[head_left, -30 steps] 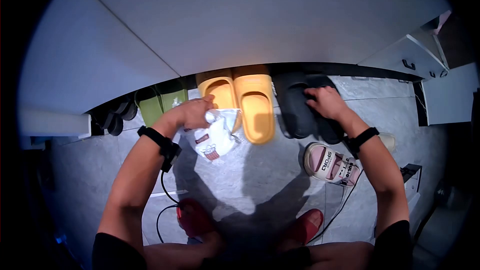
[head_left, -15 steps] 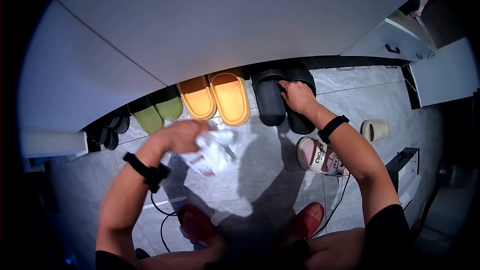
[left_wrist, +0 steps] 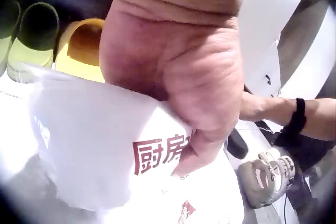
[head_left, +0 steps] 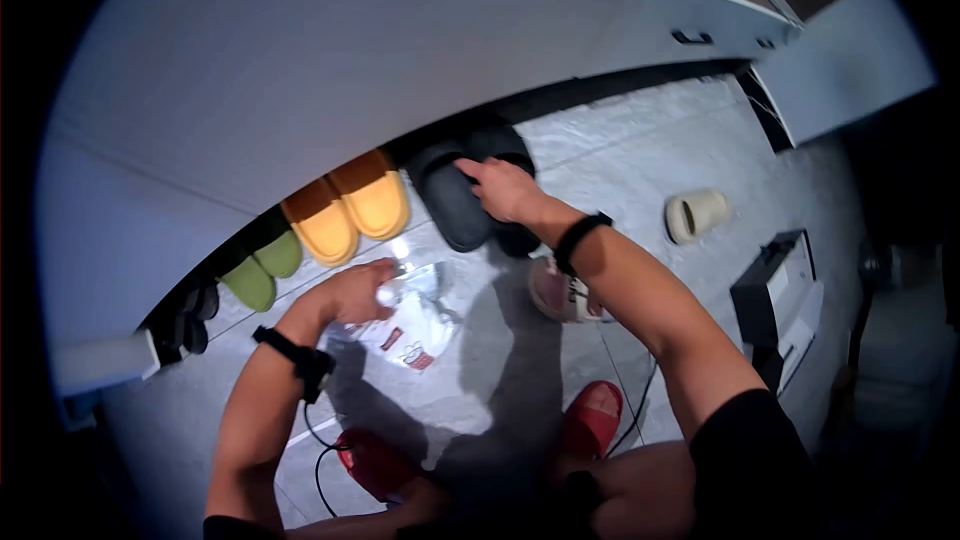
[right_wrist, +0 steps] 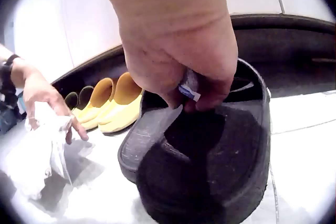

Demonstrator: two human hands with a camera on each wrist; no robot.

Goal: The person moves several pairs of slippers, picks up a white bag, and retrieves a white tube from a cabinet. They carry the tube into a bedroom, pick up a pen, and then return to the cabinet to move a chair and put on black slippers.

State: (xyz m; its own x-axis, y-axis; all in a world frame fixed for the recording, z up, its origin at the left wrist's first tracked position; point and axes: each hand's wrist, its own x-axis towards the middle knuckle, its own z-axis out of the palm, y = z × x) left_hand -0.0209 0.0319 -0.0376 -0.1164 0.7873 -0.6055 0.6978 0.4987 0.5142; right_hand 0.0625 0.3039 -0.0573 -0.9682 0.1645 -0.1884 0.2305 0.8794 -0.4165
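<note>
My left hand [head_left: 358, 293] grips a white plastic packet [head_left: 425, 335] just in front of the yellow slippers [head_left: 370, 198]. Red print shows on the packet's crumpled face [left_wrist: 89, 140] in the left wrist view. At the black slippers [head_left: 445, 202], my right hand [head_left: 508, 190] reaches down between the two and holds them by their inner strap edges. A small blue-and-white piece [right_wrist: 190, 92] shows between its fingers in the right wrist view. The black pair stands side by side on the floor, toes under the cabinet.
Green slippers [head_left: 248, 283] and dark shoes [head_left: 195, 325] line the cabinet [head_left: 330, 60] edge at left. A pink-and-white sandal [head_left: 550, 290] lies partly behind my right forearm. Farther right are a beige slipper [head_left: 698, 216] and a black-and-white box [head_left: 775, 295]. My feet wear red slippers [head_left: 590, 418].
The head view has turned right, so the slipper row sits farther left. My left hand and the packet have drawn back from the yellow slippers. The right hand stays at the black slippers.
</note>
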